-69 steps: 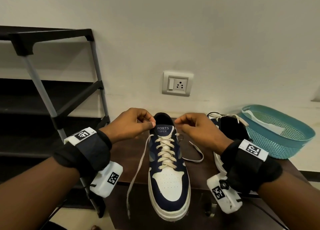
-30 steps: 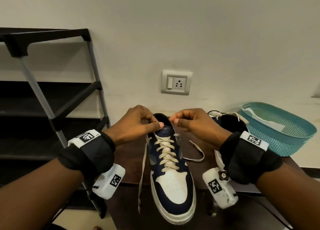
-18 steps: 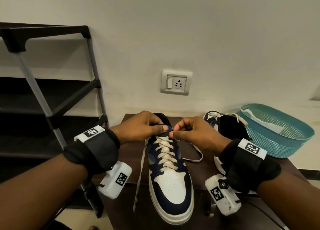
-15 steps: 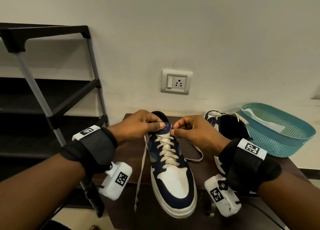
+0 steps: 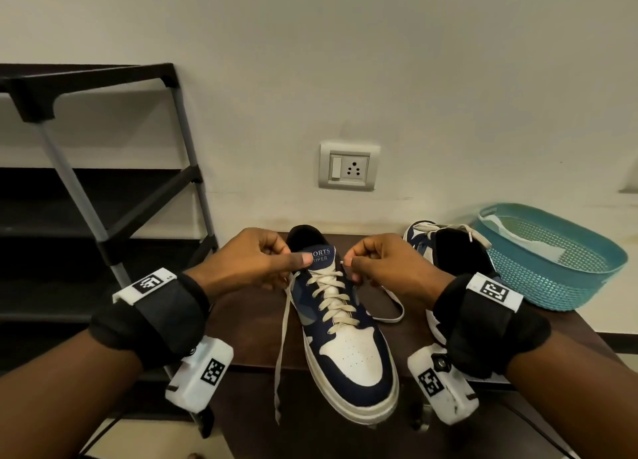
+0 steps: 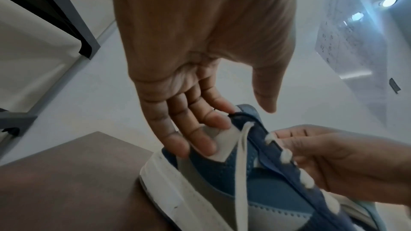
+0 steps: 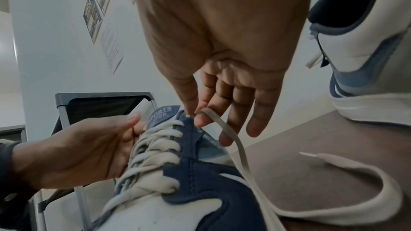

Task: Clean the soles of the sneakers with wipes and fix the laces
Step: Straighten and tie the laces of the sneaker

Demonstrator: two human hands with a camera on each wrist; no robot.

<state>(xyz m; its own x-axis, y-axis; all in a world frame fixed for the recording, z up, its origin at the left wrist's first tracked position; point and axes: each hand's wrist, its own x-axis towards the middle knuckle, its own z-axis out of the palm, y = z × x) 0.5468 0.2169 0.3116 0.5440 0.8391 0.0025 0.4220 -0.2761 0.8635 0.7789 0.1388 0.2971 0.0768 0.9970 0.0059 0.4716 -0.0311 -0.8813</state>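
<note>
Right wrist view: right grip [image 7: 195, 111] pinched lace [image 7: 242, 157] at top eyelet; left grip [image 7: 124, 129], opposite, gripped sneaker [image 7: 200, 178] collar.

A dark brown counter [image 5: 248, 324] stands against the wall and carries two navy-and-white sneakers side by side. The near sneaker [image 5: 348, 348] sits upright, toe over the front edge; the second sneaker [image 5: 448, 251] stands to its right, just beside a teal basket [image 5: 552, 279] (partly overhanging the counter's right edge).
</note>
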